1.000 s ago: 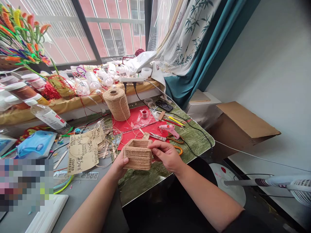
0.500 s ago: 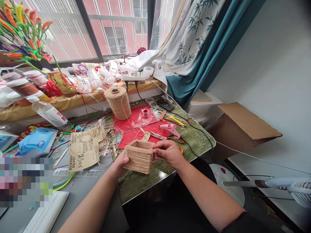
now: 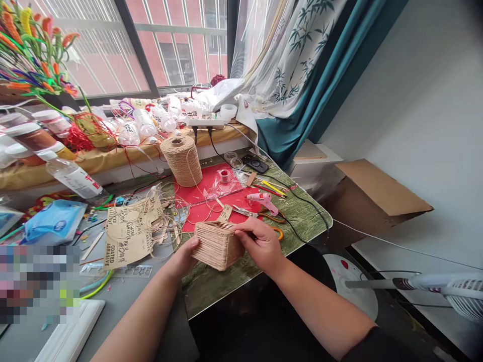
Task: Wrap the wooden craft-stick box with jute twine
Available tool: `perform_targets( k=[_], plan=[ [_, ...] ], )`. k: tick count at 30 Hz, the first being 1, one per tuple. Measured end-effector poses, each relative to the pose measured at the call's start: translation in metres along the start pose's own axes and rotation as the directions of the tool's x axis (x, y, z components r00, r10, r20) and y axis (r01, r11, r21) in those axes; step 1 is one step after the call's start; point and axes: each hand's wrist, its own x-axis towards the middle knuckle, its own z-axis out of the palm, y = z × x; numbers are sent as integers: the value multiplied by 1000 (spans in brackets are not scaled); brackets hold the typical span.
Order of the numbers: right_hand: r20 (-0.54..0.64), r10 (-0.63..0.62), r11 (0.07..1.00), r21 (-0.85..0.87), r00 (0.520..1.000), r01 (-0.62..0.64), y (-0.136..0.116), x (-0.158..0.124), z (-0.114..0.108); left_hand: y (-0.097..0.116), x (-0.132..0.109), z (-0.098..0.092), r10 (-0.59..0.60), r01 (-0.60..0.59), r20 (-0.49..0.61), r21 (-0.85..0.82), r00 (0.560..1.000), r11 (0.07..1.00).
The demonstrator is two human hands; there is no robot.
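Observation:
A small square box wrapped in twine is held above the near part of the green table, its open top facing up. My left hand grips its left side, thumb on the upper edge. At the right rim, my right hand pinches with thumb and forefinger against the twine; whether a loose strand lies between those fingertips I cannot make out. Beyond the box stand a big spool of twine, scissors and a pink glue gun on red sheets.
Left of the box lie sandpaper sheets and tangled twine. Pencils, a phone and a black cable occupy the right side. Bottles crowd the window ledge; a fan stands at right.
The box has turned between my hands, so a corner and its right side now face me more. My right fingers remain at the rim. The whole view has shifted slightly.

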Motion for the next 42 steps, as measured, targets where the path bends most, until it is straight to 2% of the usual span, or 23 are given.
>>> perform_targets(
  k=[2,4,8,10,12,15,17,20,24,26,28,31,34,39,42],
  plan=[
    [0,-13,998,-68,1000,13,-3,3,-1,5,3,5,14,-4,-84,126,996,992],
    [51,-20,991,-133,998,27,-4,6,-3,11,6,10,47,-15,-136,229,990,973],
    [128,-12,972,-231,992,41,-2,14,-10,19,8,16,94,-66,-56,375,994,925],
    [161,-5,961,-273,987,50,1,17,-12,20,8,18,151,-121,-25,477,988,871],
    [226,-25,947,-307,974,96,4,17,-11,21,7,19,239,-196,16,628,971,753],
    [325,-86,918,-341,942,202,8,17,-5,23,5,18,319,-322,170,790,933,522],
    [354,-96,899,-370,930,234,9,16,-1,23,2,18,327,-386,247,786,912,483],
    [367,-80,882,-408,927,238,10,16,4,20,-3,21,343,-410,263,770,902,488],
    [351,-78,891,-395,933,223,10,16,4,15,-8,31,428,-390,235,862,873,323],
    [324,-84,912,-355,942,204,9,17,2,14,-9,34,492,-418,265,878,829,232],
    [305,-84,926,-327,949,187,8,18,-1,17,-9,35,552,-473,325,869,768,145],
    [301,-62,928,-334,952,167,7,19,-6,23,-10,35,584,-554,421,831,693,58],
    [310,-37,934,-328,950,143,8,19,-7,28,-10,35,586,-596,465,802,664,39],
    [284,-16,969,-233,959,85,14,14,-3,28,-9,36,587,-582,432,809,685,82],
    [249,19,979,-200,968,33,14,12,-1,27,-7,35,595,-609,457,790,661,70]
  ],
)
